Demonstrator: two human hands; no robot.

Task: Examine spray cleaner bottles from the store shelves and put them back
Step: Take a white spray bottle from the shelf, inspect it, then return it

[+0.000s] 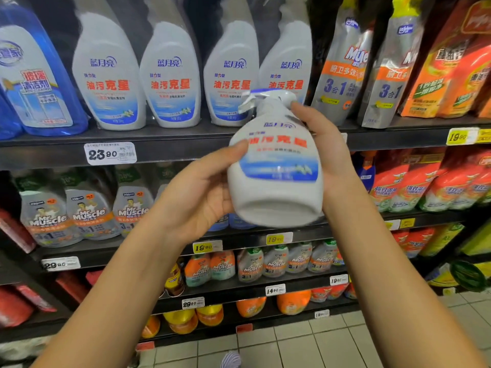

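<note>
A white spray cleaner bottle (276,166) with red lettering and a blue band is held in front of the shelves, tilted so that its base faces me and its trigger head points up and away. My left hand (202,192) grips its left side and lower edge, thumb on the label. Its right side and neck are held by my right hand (328,150). Several matching white bottles (170,75) stand in a row on the upper shelf (170,144) just behind.
Blue glass-cleaner bottles (34,83) stand at the upper left, silver and orange refill pouches (342,73) at the upper right. Lower shelves hold Mr Muscle sprays (90,208) and orange bottles (292,301). White floor tiles (305,346) lie below.
</note>
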